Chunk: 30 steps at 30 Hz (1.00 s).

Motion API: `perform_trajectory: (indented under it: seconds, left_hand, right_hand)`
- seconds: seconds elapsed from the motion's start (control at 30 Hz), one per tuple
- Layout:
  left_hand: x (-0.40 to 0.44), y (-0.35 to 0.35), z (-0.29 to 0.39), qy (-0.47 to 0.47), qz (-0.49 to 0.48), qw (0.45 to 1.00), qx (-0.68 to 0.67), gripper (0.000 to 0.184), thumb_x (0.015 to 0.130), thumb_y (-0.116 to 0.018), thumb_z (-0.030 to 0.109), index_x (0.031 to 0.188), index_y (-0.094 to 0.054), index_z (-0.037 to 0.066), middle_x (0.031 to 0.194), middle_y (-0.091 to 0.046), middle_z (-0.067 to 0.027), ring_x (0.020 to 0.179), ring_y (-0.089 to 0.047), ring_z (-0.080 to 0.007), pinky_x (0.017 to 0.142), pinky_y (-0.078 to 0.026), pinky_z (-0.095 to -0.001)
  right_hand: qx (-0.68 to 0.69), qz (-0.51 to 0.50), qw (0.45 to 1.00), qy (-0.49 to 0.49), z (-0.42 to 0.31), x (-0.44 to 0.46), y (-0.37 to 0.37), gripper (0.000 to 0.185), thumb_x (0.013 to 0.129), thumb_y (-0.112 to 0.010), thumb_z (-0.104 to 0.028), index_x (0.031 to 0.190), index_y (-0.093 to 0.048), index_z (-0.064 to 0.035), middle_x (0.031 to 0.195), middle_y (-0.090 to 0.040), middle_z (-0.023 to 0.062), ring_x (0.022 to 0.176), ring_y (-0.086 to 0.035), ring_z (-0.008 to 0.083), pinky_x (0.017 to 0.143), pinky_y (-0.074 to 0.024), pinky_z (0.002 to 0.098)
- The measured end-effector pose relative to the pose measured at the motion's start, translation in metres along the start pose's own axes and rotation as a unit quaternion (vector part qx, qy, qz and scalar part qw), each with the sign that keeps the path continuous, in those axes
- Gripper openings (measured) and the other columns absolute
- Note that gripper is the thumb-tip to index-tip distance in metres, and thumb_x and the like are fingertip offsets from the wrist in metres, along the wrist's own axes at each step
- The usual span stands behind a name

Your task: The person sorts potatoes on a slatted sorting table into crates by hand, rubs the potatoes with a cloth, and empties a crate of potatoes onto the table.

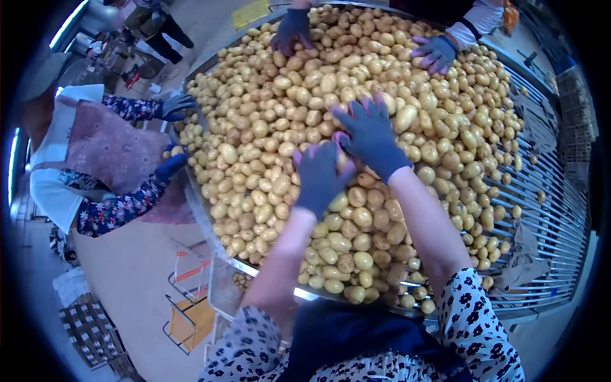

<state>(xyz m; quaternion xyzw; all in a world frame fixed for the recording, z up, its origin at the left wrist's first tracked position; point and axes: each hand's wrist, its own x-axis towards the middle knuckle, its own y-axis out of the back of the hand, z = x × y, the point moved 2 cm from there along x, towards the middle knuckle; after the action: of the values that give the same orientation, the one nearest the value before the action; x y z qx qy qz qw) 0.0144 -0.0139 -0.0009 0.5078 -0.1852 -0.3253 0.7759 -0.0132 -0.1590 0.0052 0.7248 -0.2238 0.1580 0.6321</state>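
Potatoes (405, 118) surround both hands on the worktop (560, 254); left hand (320, 180) at eight o'clock from right hand (374, 135), fingers spread, seemingly to cover many; any grip is hidden

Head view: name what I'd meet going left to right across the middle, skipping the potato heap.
Co-worker's reddish apron → co-worker's blue-gloved hand → wearer's gloved left hand → wearer's gloved right hand → slatted metal rack.
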Motion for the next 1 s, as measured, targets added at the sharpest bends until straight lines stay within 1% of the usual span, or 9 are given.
perform_trajectory:
  seconds: [0.03,0.17,0.27,0.37,0.43,0.6,0.63,0.83,1.0]
  left_hand:
    - [-0.028,-0.026,-0.006,-0.098,0.173,0.98,0.032,0.052,0.076,-0.065,0.041,0.12,-0.055,0.015,0.136,-0.042,-0.0114,0.123,-0.038,-0.0345,0.096,-0.022,-0.0656]
    - [-0.104,-0.01,-0.012,-0.129,0.149,0.979,0.058,0.053,0.076,-0.069,0.045,0.118,-0.057,0.016,0.134,-0.045,-0.0094,0.123,-0.042,-0.0284,0.101,-0.019,-0.0646]
    - [-0.114,-0.005,-0.054,-0.012,0.133,0.991,0.015,0.056,0.071,-0.071,0.052,0.111,-0.062,0.013,0.107,-0.061,-0.007,0.1,-0.057,-0.0249,0.103,-0.024,-0.0579]
    - [-0.101,0.021,-0.09,0.005,0.147,0.983,0.114,0.058,0.071,-0.068,0.058,0.104,-0.064,0.009,0.109,-0.06,-0.0099,0.099,-0.056,-0.0272,0.097,-0.029,-0.0539]
    - [-0.085,0.034,-0.126,0.174,0.14,0.975,0.001,0.053,0.079,-0.066,0.045,0.115,-0.059,0.008,0.114,-0.058,-0.0151,0.1,-0.056,-0.031,0.095,-0.037,-0.0433]
    - [-0.041,0.033,-0.092,0.065,0.16,0.98,-0.097,0.039,0.085,-0.061,0.027,0.118,-0.055,0.008,0.109,-0.057,-0.0121,0.096,-0.057,-0.0302,0.082,-0.047,-0.0434]
    - [-0.028,0.018,-0.086,0.012,0.082,0.996,-0.03,0.04,0.083,-0.062,0.028,0.116,-0.056,0.007,0.108,-0.055,-0.0145,0.097,-0.057,-0.0319,0.081,-0.048,-0.043]
    - [-0.012,-0.003,-0.084,0.072,0.173,0.98,-0.064,0.036,0.076,-0.069,0.022,0.107,-0.057,0.007,0.101,-0.052,-0.0159,0.093,-0.056,-0.0328,0.078,-0.049,-0.0398]
    - [0.011,0.038,-0.102,0.021,0.194,0.959,-0.207,0.035,0.074,-0.057,-0.007,0.108,-0.058,0.002,0.112,-0.05,-0.0101,0.092,-0.056,-0.0184,0.079,-0.048,-0.0282]
  right_hand:
    - [-0.009,-0.024,1.0,0.002,-0.006,-0.005,-0.003,0.051,0.079,-0.062,-0.043,0.124,-0.053,-0.0197,0.124,-0.051,0.0133,0.116,-0.045,0.0358,0.104,-0.026,0.0545]
    - [0.116,-0.134,0.98,-0.086,-0.032,-0.057,0.035,0.037,0.08,-0.062,-0.036,0.112,-0.06,-0.0175,0.118,-0.054,0.0132,0.106,-0.05,0.0345,0.094,-0.036,0.0508]
    - [0.071,-0.125,0.985,-0.096,-0.022,-0.111,0.073,0.029,0.077,-0.067,-0.032,0.099,-0.061,-0.0149,0.118,-0.053,0.014,0.1,-0.052,0.0322,0.086,-0.0403,0.0472]
    - [0.043,-0.079,0.993,-0.08,-0.016,-0.156,0.104,0.022,0.078,-0.067,-0.027,0.093,-0.061,-0.0124,0.12,-0.05,0.0151,0.099,-0.051,0.032,0.084,-0.0423,0.0425]
    - [0.028,-0.078,0.991,-0.109,-0.004,-0.177,0.12,0.023,0.079,-0.067,-0.024,0.098,-0.061,-0.012,0.12,-0.049,0.0159,0.102,-0.051,0.0334,0.086,-0.0428,0.0424]
    - [0.155,-0.024,0.956,-0.248,0.0,-0.152,0.123,0.037,0.084,-0.063,-0.016,0.12,-0.058,-0.0094,0.121,-0.05,0.0183,0.113,-0.051,0.0364,0.096,-0.0415,0.042]
    - [0.1,-0.057,0.977,-0.182,-0.003,-0.142,0.116,0.035,0.083,-0.062,-0.014,0.117,-0.058,-0.008,0.117,-0.055,0.0161,0.109,-0.054,0.034,0.094,-0.044,0.0403]
    - [0.104,-0.088,0.99,-0.034,-0.018,-0.07,0.054,0.035,0.084,-0.056,-0.01,0.118,-0.055,-0.0063,0.121,-0.055,0.0125,0.113,-0.053,0.0304,0.094,-0.044,0.0395]
    - [0.001,-0.213,0.977,0.016,-0.004,-0.021,-0.029,0.038,0.082,-0.049,-0.005,0.12,-0.053,-0.0023,0.125,-0.052,0.0144,0.112,-0.055,0.0276,0.088,-0.0472,0.0383]
